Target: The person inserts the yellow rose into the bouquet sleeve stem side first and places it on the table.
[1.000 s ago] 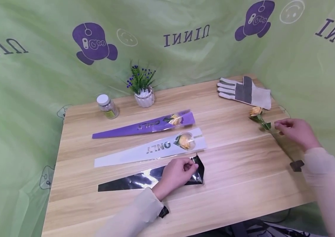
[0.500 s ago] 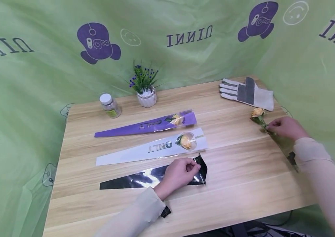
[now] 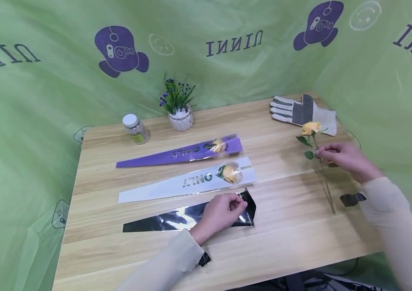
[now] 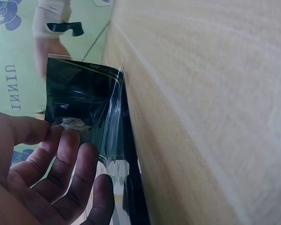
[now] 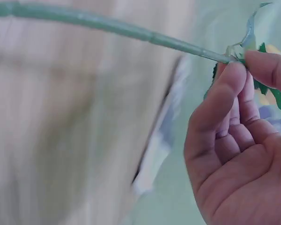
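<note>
My right hand (image 3: 349, 160) pinches the stem of a single yellow-orange rose (image 3: 311, 128) between thumb and forefinger, just below the leaves. The rose is raised over the right side of the table; its green stem (image 5: 107, 27) trails away from the fingers in the right wrist view. At the front, my left hand (image 3: 219, 212) pinches the clear film at the wide end of a black flower sleeve (image 3: 151, 224). That sleeve's mouth (image 4: 79, 84) bulges up and stands a little apart in the left wrist view. My hand covers part of the sleeve.
Behind the black sleeve lie a white sleeve (image 3: 162, 190) and a purple sleeve (image 3: 147, 161), each holding a rose. A lidded jar (image 3: 136, 131), a potted plant (image 3: 180, 119) and a work glove (image 3: 302, 111) stand or lie along the back of the wooden table (image 3: 93, 258).
My right hand has taken hold of the rose's stem and lifted the flower off the table, turning it more upright. My left hand keeps its pinch on the black sleeve.
</note>
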